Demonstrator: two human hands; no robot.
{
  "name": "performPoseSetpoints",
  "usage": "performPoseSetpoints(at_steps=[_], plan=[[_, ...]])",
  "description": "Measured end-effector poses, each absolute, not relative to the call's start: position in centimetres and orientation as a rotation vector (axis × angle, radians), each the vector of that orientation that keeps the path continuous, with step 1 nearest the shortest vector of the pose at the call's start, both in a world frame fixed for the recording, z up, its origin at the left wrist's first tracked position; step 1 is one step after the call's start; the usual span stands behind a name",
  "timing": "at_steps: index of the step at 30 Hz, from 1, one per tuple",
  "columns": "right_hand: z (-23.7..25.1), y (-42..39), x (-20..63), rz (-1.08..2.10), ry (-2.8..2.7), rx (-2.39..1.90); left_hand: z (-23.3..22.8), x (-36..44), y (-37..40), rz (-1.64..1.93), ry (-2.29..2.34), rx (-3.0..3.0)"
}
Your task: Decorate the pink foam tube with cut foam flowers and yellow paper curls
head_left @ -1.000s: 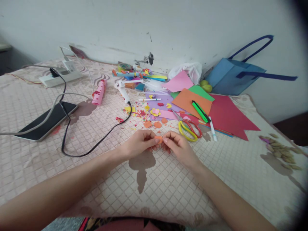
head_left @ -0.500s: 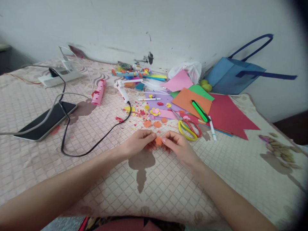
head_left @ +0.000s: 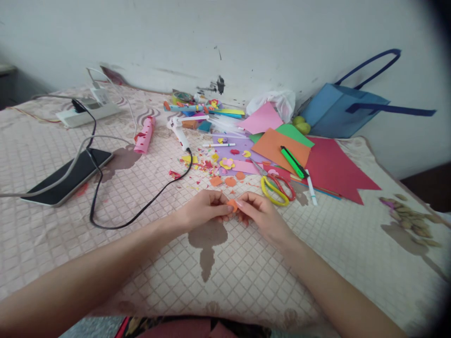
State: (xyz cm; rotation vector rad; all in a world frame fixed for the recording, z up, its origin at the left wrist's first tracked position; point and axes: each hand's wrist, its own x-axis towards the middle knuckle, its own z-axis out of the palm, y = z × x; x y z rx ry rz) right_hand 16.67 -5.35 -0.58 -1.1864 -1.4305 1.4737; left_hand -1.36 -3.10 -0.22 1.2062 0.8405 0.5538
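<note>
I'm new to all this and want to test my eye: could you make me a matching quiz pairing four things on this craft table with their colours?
Things:
1. scissors
2. tote bag
3. phone
4. paper piece pinched between left hand and right hand

Colours:
A. blue
B. orange
C. yellow and red handles
D. black

Pairs: 1-C, 2-A, 3-D, 4-B

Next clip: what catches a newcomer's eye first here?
Both hands, left hand and right hand, pinch a small orange paper piece at centre. Behind them lie yellow-handled scissors and a fan of coloured paper sheets; a blue bag leans against the wall.
</note>
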Motion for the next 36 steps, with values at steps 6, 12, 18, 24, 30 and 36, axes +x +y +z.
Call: performPoseSetpoints(at_steps=[6, 12, 18, 24, 30, 36], plan=[[-0.83, -5.29, 16.81, 1.437, -1.443, -1.239, -0.08, -1.07, -3.19, 0.609, 0.882, 1.109], [-0.88, -5.29, 16.70, 1.448, -1.417, -1.199, 0.07, -1.16, -3.08, 0.598, 0.844, 1.144], [-0.56, -5.40, 16.62, 1.511, -1.385, -1.201, -0.14, -1.35, -3.00, 0.573, 0.843, 1.149], [-1.11, -5.20, 16.96, 1.449, -1.469, -1.219, 0.03, -1.13, -3.12, 0.615, 0.872, 1.098], [-0.80, -5.45, 16.67, 1.130, -1.687, -1.236, -0.24, -1.12, -3.00, 0.531, 0.949, 0.947], [-0.33, -5.95, 16.55, 0.573, -1.970, -1.095, -0.59, -1.55, -2.67, 0.439, 0.816, 0.830]])
